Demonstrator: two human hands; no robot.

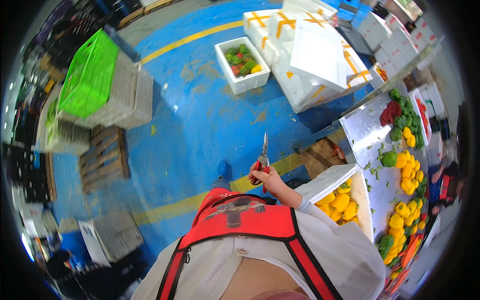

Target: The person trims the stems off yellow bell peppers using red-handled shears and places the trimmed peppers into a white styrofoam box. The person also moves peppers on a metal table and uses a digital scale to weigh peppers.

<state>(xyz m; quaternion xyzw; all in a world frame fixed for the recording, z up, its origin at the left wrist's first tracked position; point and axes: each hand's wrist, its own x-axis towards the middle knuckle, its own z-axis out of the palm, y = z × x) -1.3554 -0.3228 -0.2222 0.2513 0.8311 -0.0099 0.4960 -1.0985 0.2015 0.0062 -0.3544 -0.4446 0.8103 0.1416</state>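
Note:
My right hand (273, 181) holds red-handled pruning shears (264, 161) in front of my red apron, their narrow metal blades aimed away from me over the blue floor. My left hand is out of view. Close beside my right forearm stands a white foam box with yellow bell peppers (340, 202) inside. To its right is a metal worktable (360, 144) bearing more yellow peppers (398, 225), green peppers (389, 159), cut green stems and a dark red cloth (390, 113).
Taped white foam boxes (326, 93) are stacked ahead, beside an open foam box (250, 84) of mixed peppers. A bright green crate (90, 75) tops pale crates at left, near a wooden pallet (105, 159). Beyond the worktable is another person (446, 187).

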